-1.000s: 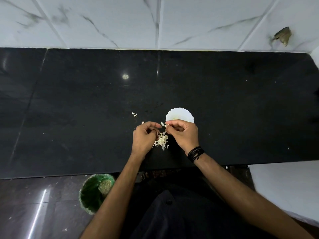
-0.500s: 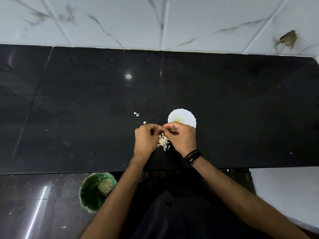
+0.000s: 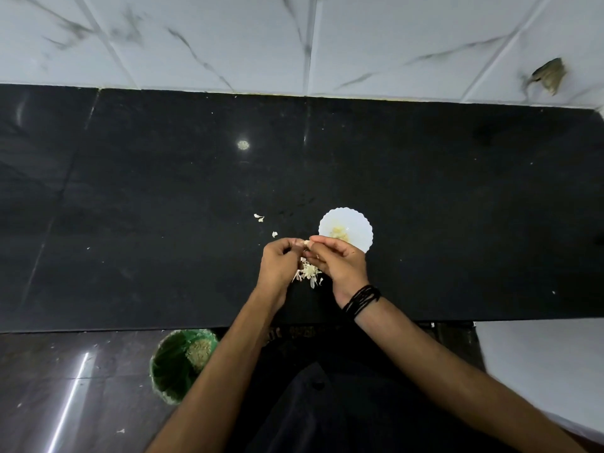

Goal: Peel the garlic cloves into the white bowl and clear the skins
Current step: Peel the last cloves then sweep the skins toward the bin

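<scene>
A small pale garlic clove (image 3: 306,242) sits between the fingertips of both hands, over the black tabletop (image 3: 457,207) and just left of the white bowl (image 3: 358,223). The left hand (image 3: 281,263) has its fingers curled, its grip pinched on the clove's left side; the right hand (image 3: 340,261) curls its thumb and forefinger onto the clove from the right, so both grips are clamped on the same clove. The clove looks cream-coloured, and it is too small to tell how much skin remains on it. The white bowl has a scalloped rim and holds a little heap of yellowish peeled cloves (image 3: 338,233); its near edge is hidden behind the right hand. Under the hands lies a loose pile of skins (image 3: 309,273), thin, papery, off-white flakes, resting on the tabletop. Two stray flakes (image 3: 259,218) lie a bit to the left, apart from the pile. A band of black threads (image 3: 361,300) wraps the right wrist. Below the tabletop's edge, on the floor, stands a green bin (image 3: 178,367). No writing or label can be read anywhere.
</scene>
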### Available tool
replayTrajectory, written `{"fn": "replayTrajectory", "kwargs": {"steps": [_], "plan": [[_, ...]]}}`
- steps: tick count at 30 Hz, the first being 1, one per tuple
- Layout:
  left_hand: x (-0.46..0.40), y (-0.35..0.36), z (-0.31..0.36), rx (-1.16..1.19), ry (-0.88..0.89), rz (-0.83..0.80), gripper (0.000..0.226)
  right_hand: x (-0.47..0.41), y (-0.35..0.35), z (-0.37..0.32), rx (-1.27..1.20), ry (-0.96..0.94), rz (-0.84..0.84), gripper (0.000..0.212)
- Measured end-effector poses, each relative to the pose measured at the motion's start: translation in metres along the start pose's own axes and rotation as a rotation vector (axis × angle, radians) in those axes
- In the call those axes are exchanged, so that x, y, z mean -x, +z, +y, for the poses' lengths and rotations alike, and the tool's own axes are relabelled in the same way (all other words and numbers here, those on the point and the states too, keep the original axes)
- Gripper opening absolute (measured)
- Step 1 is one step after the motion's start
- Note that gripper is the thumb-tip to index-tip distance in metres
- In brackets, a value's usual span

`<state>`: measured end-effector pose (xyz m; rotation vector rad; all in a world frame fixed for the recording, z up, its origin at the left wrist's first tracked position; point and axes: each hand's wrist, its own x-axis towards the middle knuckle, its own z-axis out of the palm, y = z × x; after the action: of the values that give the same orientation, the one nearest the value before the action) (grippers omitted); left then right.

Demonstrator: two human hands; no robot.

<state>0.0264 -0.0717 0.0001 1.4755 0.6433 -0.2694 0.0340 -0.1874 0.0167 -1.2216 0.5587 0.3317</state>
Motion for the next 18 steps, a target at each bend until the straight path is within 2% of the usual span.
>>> {"fn": "replayTrajectory", "kwargs": {"steps": [4,6,8,10,12,15,18], "plan": [[-0.001,-0.002,0.003,0.149,-0.023,-0.046,0.023,-0.003,0.001,-0.005,-0.218,0.157,0.029,0.018],[-0.003,-0.005,0.003,0.098,-0.023,-0.022,0.021,-0.006,-0.001,-0.008,-0.245,0.187,0.059,0.019],[-0.006,-0.009,0.002,-0.048,0.009,0.016,0.017,-0.009,-0.007,-0.012,-0.2,0.155,0.071,0.018],[-0.006,-0.012,0.0,-0.282,0.092,0.068,0.012,-0.013,-0.018,-0.019,-0.042,0.044,0.075,0.014],[-0.007,-0.013,-0.003,-0.448,0.153,0.108,0.012,-0.021,-0.033,-0.027,0.243,-0.106,0.093,0.011],[-0.009,-0.012,-0.006,-0.499,0.166,0.142,0.018,-0.035,-0.053,-0.035,0.664,-0.235,0.111,0.012],[-0.01,-0.01,-0.006,-0.55,0.184,0.157,0.02,-0.046,-0.061,-0.032,0.889,-0.29,0.077,0.013]]}}
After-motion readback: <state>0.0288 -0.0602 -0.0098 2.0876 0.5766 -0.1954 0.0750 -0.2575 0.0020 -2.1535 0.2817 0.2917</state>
